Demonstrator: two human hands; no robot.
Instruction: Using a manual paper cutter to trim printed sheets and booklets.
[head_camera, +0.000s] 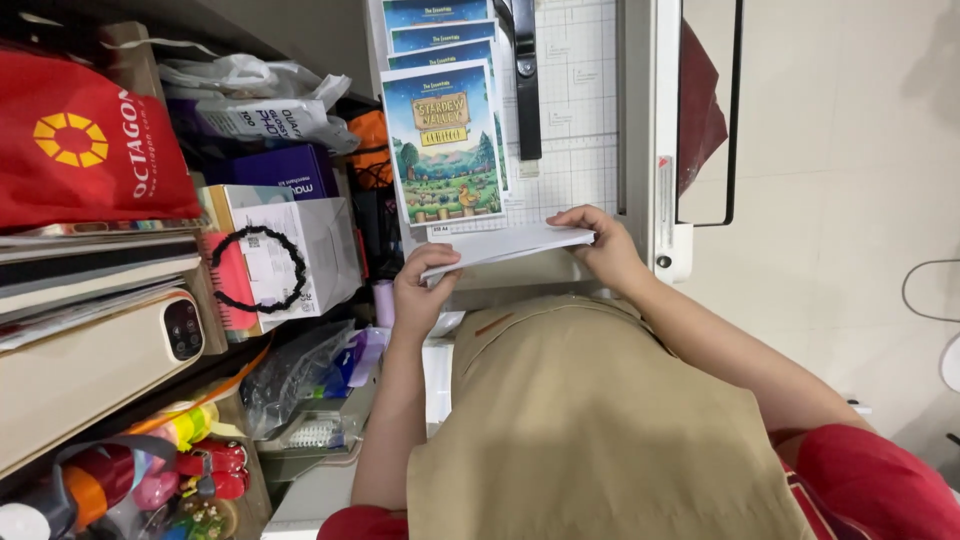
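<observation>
Red bag (85, 140) with orange sun emblem top left, purple box (285, 170) and white box (290, 250) beside it. Paper trimmer (580, 110) carries a row of illustrated blue-bordered cards (443, 140). Both hands pinch a thin white paper stack (510, 245) at the trimmer's near edge: left hand (425, 290), right hand (600, 245), fingers closed on its ends.

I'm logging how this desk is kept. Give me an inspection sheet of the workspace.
Surface: gridded paper trimmer, black blade arm across it.
Job's things: white paper stack, held level at both ends; colourful printed cards overlapping on the trimmer.
Clutter: red bag, white box, beaded bracelet, phone.
Grippers: left hand and right hand both grip the stack.
Cables: thin cable on the right.
Surroundings: pale floor.
</observation>
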